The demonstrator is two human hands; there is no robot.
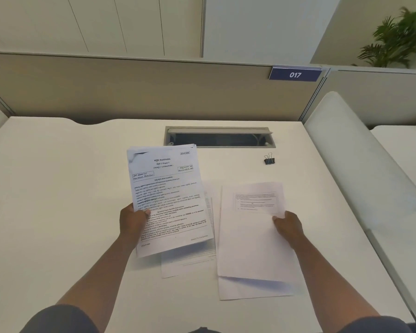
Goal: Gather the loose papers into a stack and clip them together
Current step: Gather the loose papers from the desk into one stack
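My left hand (132, 221) grips the left edge of a few printed sheets (168, 198), held lifted above the white desk (58, 188). My right hand (289, 225) pinches the right edge of a mostly blank sheet (250, 239), raised slightly off the desk. Another sheet (252, 288) lies flat under it, and one more printed page (192, 263) lies on the desk beneath the left-hand sheets. A black binder clip (269, 159) stands alone on the desk, far right of the papers, untouched.
An open cable slot (219, 137) is set into the desk at the back. A beige partition (130, 92) with a blue "017" tag (295, 74) closes the far side. A white rounded divider (356, 152) borders the right edge. A plant (399, 39) stands beyond.
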